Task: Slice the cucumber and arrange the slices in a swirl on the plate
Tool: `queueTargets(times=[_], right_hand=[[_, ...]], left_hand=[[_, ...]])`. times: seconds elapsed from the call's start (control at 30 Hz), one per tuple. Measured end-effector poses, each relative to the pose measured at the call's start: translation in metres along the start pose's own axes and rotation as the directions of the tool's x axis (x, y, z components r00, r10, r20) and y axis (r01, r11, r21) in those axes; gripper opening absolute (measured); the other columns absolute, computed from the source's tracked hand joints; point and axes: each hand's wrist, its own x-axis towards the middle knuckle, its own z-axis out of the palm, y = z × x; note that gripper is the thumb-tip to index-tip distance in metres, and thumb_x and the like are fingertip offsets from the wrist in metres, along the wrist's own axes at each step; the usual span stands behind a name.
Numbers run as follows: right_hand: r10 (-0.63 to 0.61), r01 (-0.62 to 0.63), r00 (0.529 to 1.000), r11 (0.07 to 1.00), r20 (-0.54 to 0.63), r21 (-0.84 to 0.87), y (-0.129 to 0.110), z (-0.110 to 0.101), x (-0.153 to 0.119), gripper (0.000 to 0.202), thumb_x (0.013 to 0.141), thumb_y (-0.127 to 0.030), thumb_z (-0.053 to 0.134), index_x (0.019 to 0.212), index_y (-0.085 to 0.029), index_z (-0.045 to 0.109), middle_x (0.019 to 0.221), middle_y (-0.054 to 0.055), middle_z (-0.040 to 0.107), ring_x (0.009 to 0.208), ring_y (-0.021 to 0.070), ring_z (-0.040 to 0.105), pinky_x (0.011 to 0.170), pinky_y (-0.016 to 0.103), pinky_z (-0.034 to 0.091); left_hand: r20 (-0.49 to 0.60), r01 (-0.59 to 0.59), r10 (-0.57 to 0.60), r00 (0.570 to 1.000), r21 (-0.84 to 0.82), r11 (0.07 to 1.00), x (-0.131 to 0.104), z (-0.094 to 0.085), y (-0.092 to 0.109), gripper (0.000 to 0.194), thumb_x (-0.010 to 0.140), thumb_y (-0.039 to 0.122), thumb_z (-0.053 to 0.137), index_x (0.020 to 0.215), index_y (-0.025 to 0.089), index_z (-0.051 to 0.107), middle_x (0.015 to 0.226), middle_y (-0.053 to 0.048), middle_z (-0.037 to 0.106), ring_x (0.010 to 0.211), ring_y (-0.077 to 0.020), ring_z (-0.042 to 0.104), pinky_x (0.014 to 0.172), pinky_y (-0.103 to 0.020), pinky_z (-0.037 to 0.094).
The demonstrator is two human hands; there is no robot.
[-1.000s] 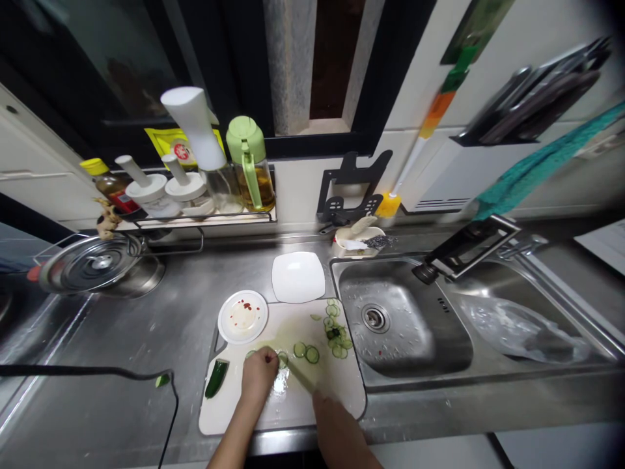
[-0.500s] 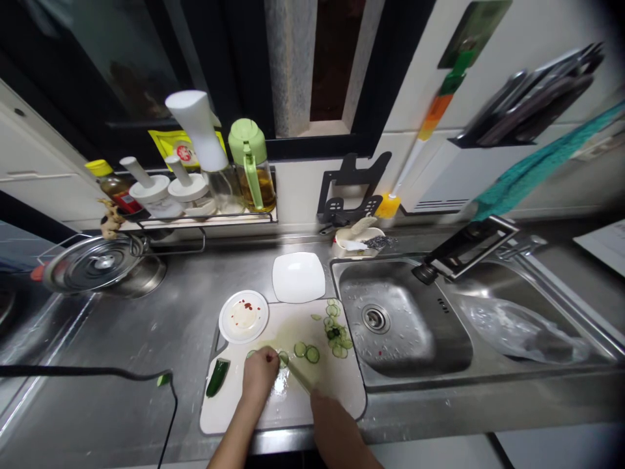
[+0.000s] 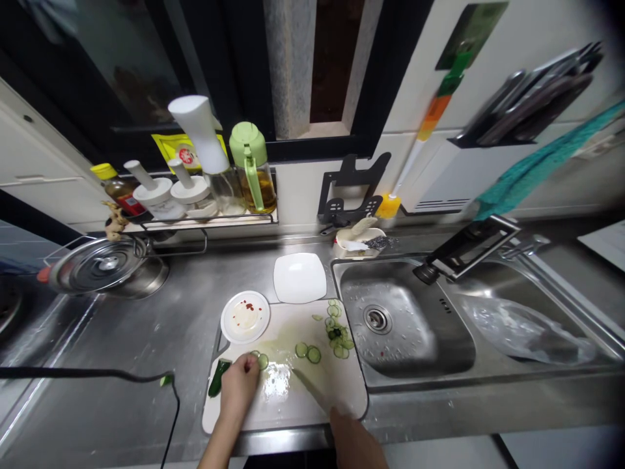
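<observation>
My left hand [image 3: 239, 385] is closed, its fingertips pinched together at the edge of a cucumber slice [image 3: 263, 361] on the white cutting board [image 3: 288, 410]. Another slice shows partly behind those fingers. My right hand [image 3: 355, 441] grips a knife [image 3: 312, 389], its blade pointing up and left across the board; the handle is hidden in the fist. Two cucumber slices [image 3: 307, 352] lie beyond the blade. Several more form a pile of cucumber slices [image 3: 338, 333] by the board's right edge. A dark green cucumber piece [image 3: 219, 378] rests left of my left hand.
A small plate with red bits [image 3: 229, 329] overlaps the board's upper left corner. Behind the board sits a white square dish [image 3: 299, 277]. The steel sink [image 3: 400, 365] borders the right side. A black cable [image 3: 97, 372] crosses the counter at left, near a green scrap [image 3: 166, 380].
My left hand has moved left, and a cucumber slice beside its fingers has shifted left with it. My right hand and the knife have moved right, away from the left hand.
</observation>
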Motion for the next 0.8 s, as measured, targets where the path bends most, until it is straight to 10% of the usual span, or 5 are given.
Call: queueTargets(times=[0.5, 0.67, 0.8], right_hand=[[-0.062, 0.057, 0.995, 0.996, 0.073, 0.062, -0.004, -0.028, -0.015, 0.058, 0.079, 0.005, 0.029, 0.128, -0.012, 0.056, 0.11, 0.016, 0.069, 0.102, 0.0234, 0.065, 0.085, 0.033, 0.051], [-0.041, 0.041, 0.994, 0.999, 0.1, -0.003, -0.004, -0.017, -0.009, 0.06, 0.076, 0.008, 0.032, 0.127, -0.012, 0.057, 0.112, 0.016, 0.068, 0.101, 0.0256, 0.065, 0.084, 0.036, 0.053], [-0.096, 0.095, 0.994, 0.995, -0.046, -0.021, 0.004, 0.009, -0.002, 0.058, 0.074, 0.008, 0.035, 0.121, -0.012, 0.062, 0.105, 0.016, 0.07, 0.095, 0.026, 0.067, 0.077, 0.032, 0.055]], left_hand=[[-0.139, -0.056, 0.069, 0.988, 0.099, 0.994, 0.006, 0.003, -0.006, 0.021, 0.082, 0.027, 0.048, 0.094, 0.021, 0.066, 0.085, -0.005, 0.069, 0.079, -0.0195, 0.062, 0.072, -0.026, 0.04], [0.023, -0.197, 0.197, 0.98, 0.027, 0.98, 0.004, 0.017, 0.034, 0.017, 0.077, 0.022, 0.055, 0.091, 0.018, 0.064, 0.079, -0.003, 0.064, 0.074, -0.016, 0.058, 0.07, -0.025, 0.039], [0.261, -0.422, 0.394, 0.881, 0.058, 0.905, 0.005, 0.03, 0.069, 0.012, 0.071, 0.014, 0.058, 0.08, 0.019, 0.062, 0.079, 0.0, 0.061, 0.075, -0.0137, 0.055, 0.068, -0.022, 0.036]])
